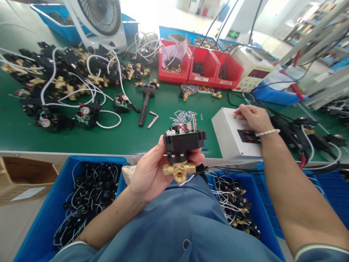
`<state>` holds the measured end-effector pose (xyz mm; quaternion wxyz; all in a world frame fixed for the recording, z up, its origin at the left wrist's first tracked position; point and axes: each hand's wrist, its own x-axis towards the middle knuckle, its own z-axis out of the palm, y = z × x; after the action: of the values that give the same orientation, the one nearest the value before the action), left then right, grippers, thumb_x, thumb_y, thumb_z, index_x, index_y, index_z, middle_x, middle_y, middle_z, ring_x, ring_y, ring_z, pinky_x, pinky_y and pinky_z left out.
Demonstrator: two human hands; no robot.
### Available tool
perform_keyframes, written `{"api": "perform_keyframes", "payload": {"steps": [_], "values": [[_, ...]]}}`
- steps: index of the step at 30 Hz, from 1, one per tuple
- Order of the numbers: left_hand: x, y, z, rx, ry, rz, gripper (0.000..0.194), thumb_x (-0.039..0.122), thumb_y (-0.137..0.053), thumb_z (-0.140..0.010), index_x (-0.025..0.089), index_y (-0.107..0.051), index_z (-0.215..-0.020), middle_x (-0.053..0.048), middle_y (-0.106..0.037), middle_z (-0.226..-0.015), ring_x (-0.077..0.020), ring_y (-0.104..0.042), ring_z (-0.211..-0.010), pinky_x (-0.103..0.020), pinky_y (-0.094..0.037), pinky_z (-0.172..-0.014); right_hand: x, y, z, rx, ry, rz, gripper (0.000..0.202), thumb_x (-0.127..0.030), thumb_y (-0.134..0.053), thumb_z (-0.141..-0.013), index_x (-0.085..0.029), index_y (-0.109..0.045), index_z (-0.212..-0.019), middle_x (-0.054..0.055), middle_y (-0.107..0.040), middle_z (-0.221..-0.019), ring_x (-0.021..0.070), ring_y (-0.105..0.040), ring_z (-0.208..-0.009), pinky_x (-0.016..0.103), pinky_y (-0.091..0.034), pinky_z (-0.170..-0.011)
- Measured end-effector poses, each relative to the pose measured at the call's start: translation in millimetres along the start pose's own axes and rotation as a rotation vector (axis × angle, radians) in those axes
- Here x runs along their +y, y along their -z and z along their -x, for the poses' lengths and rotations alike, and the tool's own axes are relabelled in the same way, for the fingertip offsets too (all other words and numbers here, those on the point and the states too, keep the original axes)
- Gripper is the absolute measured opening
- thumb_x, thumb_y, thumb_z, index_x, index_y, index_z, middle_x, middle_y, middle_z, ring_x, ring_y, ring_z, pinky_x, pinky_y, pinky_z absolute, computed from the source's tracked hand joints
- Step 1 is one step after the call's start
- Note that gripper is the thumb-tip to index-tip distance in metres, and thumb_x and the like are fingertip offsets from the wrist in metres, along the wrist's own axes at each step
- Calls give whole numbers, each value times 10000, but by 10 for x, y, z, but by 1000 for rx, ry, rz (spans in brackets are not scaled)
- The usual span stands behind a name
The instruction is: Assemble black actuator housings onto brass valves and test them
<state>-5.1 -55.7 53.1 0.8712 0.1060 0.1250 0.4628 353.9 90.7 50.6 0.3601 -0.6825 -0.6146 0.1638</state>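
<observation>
My left hand (152,167) is wrapped round a motorized ball valve (185,142) and holds it upright above my lap. Its black actuator housing has no cover, so a circuit board, red wires and a metal post show on top. Below sits the brass valve body (180,171), one port facing me, with a white cable beside it. My right hand (252,118) rests on the sloped top of a grey control box (231,145). Its fingers are curled together at a small part near the box's upper edge, which they mostly hide. Black and red terminals (247,136) lie under the wrist.
On the green bench lie a black mallet (147,102), a hex key (153,120), metal clips (183,117) and heaped valves (73,69). Behind stand red bins (174,74), a power supply (253,74) and a fan (100,22). Blue crates (29,233) flank my lap.
</observation>
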Motion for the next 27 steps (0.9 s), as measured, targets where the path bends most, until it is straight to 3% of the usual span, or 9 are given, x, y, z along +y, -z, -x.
{"api": "perform_keyframes", "payload": {"steps": [7, 15, 20, 27], "values": [[0, 1, -25, -2, -17, -11, 552, 359, -251, -1073, 102, -739, -1071, -98, -796, -997, -177, -768, -907, -292, -600, -890, 10, 1, 5, 5, -8, -9, 403, -504, -626, -911, -168, -702, -702, 26, -678, -682, 89, -528, -585, 220, -429, -650], [10, -25, -25, 12, 6, -8, 476, 384, -328, -1060, 124, -635, -1315, -94, -792, -977, -185, -766, -896, -296, -595, -886, 41, -10, -15, 3, 7, -7, 482, -618, -625, -871, -175, -693, -694, 32, -680, -679, 99, -538, -587, 231, -447, -646], [-2, -17, -37, -1, 10, -12, 526, 394, -289, -1063, 83, -666, -1258, -122, -786, -999, -197, -761, -922, -299, -585, -899, 25, -4, -12, -4, 12, 0, 508, -654, -625, -852, -178, -690, -686, 41, -683, -691, 101, -533, -584, 237, -452, -638], [-5, -12, -43, 7, -3, 6, 522, 388, -274, -1068, 118, -692, -1225, -90, -795, -999, -172, -766, -912, -288, -594, -901, 3, -9, -3, 3, 14, 5, 514, -656, -620, -857, -180, -678, -671, 44, -677, -687, 108, -526, -580, 248, -454, -638]]}}
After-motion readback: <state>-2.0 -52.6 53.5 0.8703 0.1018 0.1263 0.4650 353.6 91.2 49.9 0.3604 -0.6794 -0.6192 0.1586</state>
